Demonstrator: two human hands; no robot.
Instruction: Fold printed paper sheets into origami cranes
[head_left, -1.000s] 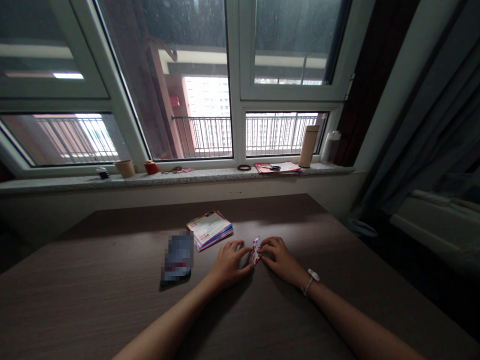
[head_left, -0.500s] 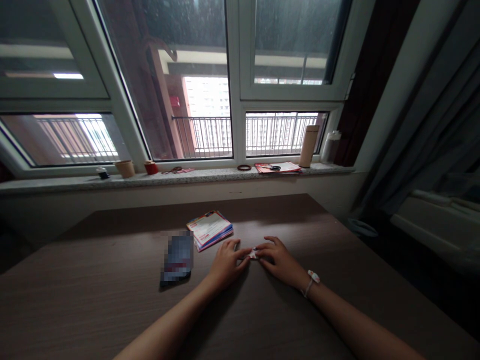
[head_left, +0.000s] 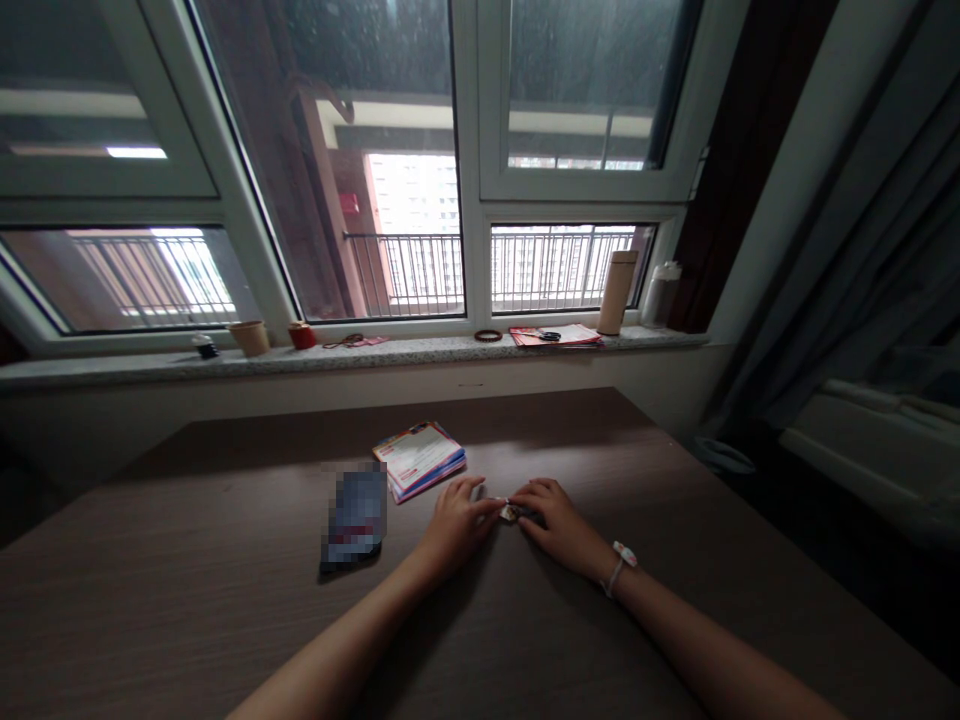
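L hand (head_left: pixel 454 525) & R hand (head_left: pixel 559 522) are both gripping a sm. paper piece (head_left: pixel 509 513) w/ fingertips over the tbl (head_left: pixel 187 620), paper stack (head_left: pixel 420 458) lying nr L hand.

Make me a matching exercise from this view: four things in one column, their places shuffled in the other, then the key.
1. Small paper piece
2. Stack of printed papers
3. Tan bottle
4. Bracelet

A. Upright on the windowsill
B. Around the right wrist
C. Between the left hand and the right hand
D. On the table, beyond the left hand

Pairs: 1-C, 2-D, 3-A, 4-B
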